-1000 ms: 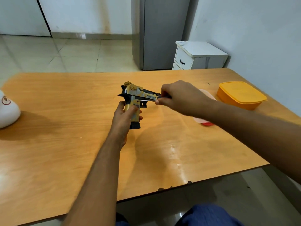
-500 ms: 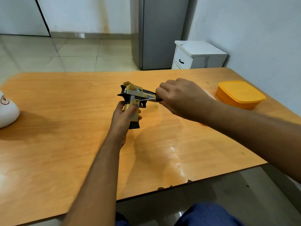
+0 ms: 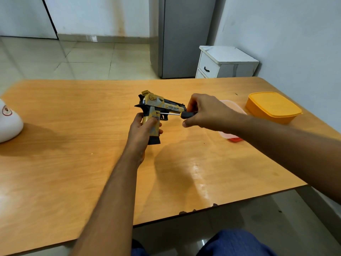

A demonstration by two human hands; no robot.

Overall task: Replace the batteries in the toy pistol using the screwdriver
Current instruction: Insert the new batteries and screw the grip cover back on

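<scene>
Yellow-and-black toy pistol [image 3: 156, 109] sits above the table [image 3: 73, 163], our left hand [image 3: 143, 130] wrapped round its grip. Our right hand [image 3: 206, 113] pinches the screwdriver [image 3: 177, 114], tip at the grip screw; we should keep the shaft square and press firmly while turning.

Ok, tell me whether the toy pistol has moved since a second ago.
No. The toy pistol stays upright in the left hand, no nearer the yellow container.
</scene>
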